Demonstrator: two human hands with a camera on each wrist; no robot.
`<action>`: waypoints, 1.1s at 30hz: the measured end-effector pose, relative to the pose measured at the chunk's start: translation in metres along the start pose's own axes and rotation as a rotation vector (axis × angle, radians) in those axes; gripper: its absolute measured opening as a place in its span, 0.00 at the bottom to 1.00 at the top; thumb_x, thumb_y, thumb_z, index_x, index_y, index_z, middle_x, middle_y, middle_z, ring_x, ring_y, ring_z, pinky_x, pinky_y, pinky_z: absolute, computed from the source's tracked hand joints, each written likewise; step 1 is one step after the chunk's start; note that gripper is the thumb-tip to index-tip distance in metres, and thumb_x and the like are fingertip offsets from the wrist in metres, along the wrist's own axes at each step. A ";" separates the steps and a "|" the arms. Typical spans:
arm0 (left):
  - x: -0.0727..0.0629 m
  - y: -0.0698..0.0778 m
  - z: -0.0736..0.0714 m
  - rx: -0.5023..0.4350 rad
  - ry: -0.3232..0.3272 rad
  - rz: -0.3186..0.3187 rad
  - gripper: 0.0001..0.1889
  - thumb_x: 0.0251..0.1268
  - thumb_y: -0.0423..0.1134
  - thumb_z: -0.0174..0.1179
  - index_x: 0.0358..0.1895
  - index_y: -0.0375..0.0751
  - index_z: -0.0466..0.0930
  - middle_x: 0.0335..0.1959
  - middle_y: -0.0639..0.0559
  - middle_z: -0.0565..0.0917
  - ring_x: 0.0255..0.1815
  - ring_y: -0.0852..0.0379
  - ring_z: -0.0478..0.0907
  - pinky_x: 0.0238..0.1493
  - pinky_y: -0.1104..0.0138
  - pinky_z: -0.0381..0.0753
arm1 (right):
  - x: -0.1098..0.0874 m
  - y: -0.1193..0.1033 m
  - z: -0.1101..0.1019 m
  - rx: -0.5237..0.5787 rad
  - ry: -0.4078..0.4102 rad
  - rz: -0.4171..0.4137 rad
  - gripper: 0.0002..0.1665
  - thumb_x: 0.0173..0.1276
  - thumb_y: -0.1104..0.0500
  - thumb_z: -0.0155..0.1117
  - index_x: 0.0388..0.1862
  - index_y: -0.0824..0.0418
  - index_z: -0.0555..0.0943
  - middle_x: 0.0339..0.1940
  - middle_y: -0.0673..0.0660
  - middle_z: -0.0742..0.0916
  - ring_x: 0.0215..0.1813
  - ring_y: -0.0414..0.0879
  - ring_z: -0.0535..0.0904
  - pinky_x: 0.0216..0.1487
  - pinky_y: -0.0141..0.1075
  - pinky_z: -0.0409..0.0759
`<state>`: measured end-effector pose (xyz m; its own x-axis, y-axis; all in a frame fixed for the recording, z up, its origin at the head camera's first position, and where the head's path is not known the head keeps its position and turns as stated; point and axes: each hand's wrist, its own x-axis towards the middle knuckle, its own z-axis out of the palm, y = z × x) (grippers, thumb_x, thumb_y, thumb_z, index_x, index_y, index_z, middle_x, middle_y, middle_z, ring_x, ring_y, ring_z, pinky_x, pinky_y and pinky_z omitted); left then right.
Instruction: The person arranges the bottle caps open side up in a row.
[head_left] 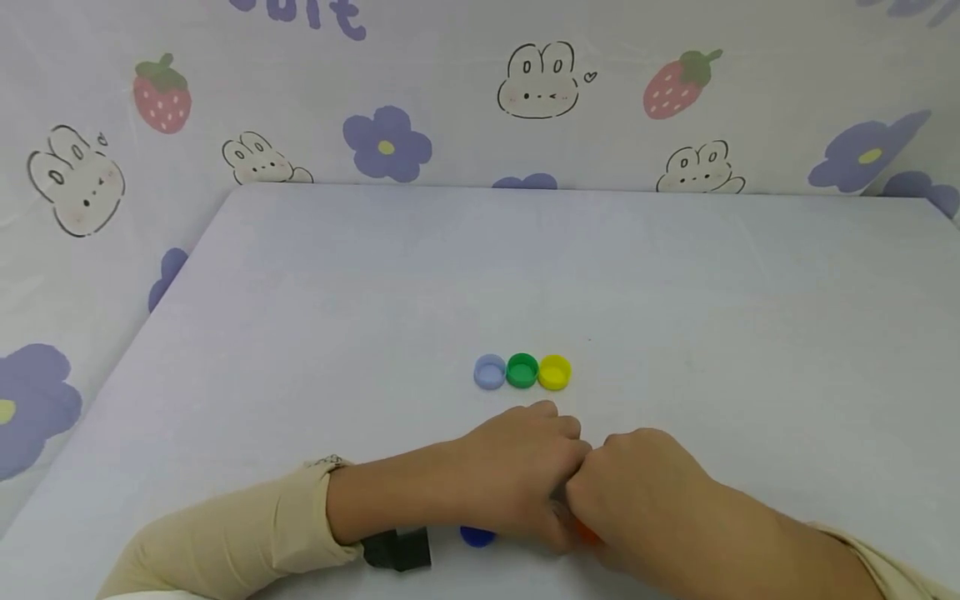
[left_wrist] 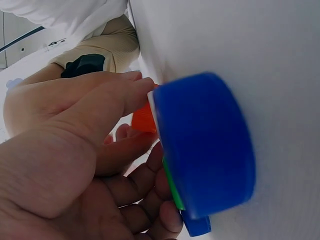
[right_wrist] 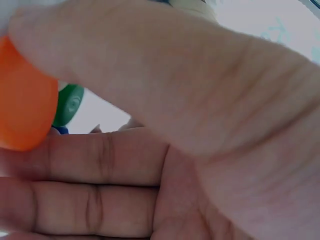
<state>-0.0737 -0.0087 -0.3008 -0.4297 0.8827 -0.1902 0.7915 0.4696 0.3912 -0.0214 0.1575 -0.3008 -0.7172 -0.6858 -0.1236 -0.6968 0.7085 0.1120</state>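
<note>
My right hand (head_left: 652, 492) pinches an orange bottle cap (right_wrist: 27, 100) between thumb and fingers. Against it sits my left hand (head_left: 517, 475), knuckles up and fingers curled, with the thumb pointing down. Whether the left fingers hold anything is hidden. A dark blue cap (left_wrist: 205, 145) is on the table beside the left hand, large in the left wrist view. Past it show a green edge (left_wrist: 172, 185) and a small blue piece (left_wrist: 197, 225) by the left fingertips. The right wrist view has a green cap (right_wrist: 70, 104) behind the orange one.
Beyond the hands, a light blue cap (head_left: 490, 372), a green cap (head_left: 522, 371) and a yellow cap (head_left: 555, 372) form a touching row on the white table (head_left: 337, 333). Under the left wrist is a black device (head_left: 397, 550). A patterned cloth (head_left: 450, 75) hangs behind the table.
</note>
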 end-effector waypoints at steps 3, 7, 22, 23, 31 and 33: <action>0.000 0.000 0.001 0.006 0.016 0.014 0.13 0.50 0.52 0.76 0.33 0.58 0.81 0.25 0.64 0.72 0.29 0.62 0.65 0.30 0.74 0.62 | 0.001 -0.002 0.002 -0.027 0.004 0.002 0.29 0.44 0.54 0.83 0.11 0.51 0.65 0.10 0.45 0.64 0.15 0.40 0.57 0.15 0.32 0.59; 0.000 -0.001 0.003 0.000 0.036 0.025 0.13 0.51 0.55 0.75 0.33 0.59 0.81 0.25 0.65 0.72 0.29 0.63 0.64 0.30 0.73 0.62 | 0.003 -0.004 0.002 -0.009 -0.066 0.027 0.28 0.46 0.53 0.83 0.12 0.52 0.67 0.11 0.45 0.65 0.16 0.40 0.58 0.16 0.33 0.61; -0.003 -0.003 -0.012 -0.080 0.121 -0.030 0.13 0.58 0.55 0.73 0.40 0.54 0.88 0.32 0.65 0.75 0.37 0.65 0.68 0.38 0.75 0.67 | -0.006 0.008 -0.010 0.031 -0.018 0.100 0.20 0.45 0.67 0.78 0.20 0.54 0.73 0.13 0.45 0.68 0.18 0.43 0.62 0.17 0.34 0.65; -0.003 -0.004 -0.013 -0.095 0.152 -0.029 0.13 0.58 0.54 0.73 0.39 0.53 0.88 0.33 0.65 0.75 0.37 0.64 0.68 0.38 0.76 0.68 | -0.007 0.010 -0.011 0.014 -0.012 0.096 0.19 0.44 0.67 0.79 0.24 0.55 0.75 0.14 0.45 0.68 0.19 0.43 0.63 0.18 0.34 0.66; -0.007 -0.006 -0.020 -0.225 0.274 0.004 0.15 0.58 0.49 0.74 0.46 0.49 0.88 0.36 0.63 0.78 0.40 0.62 0.70 0.42 0.73 0.70 | -0.015 0.018 -0.024 0.003 0.116 0.045 0.29 0.43 0.69 0.81 0.38 0.58 0.72 0.17 0.46 0.68 0.21 0.43 0.63 0.20 0.31 0.63; -0.007 -0.007 -0.021 -0.249 0.279 0.016 0.15 0.59 0.48 0.74 0.47 0.49 0.88 0.38 0.64 0.78 0.42 0.61 0.71 0.43 0.72 0.71 | -0.016 0.020 -0.027 0.022 0.145 0.031 0.28 0.43 0.69 0.81 0.37 0.57 0.71 0.18 0.46 0.69 0.22 0.42 0.63 0.21 0.30 0.64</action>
<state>-0.0854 -0.0187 -0.2829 -0.5473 0.8350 0.0567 0.6836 0.4069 0.6060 -0.0246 0.1780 -0.2695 -0.7339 -0.6789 0.0233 -0.6746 0.7325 0.0915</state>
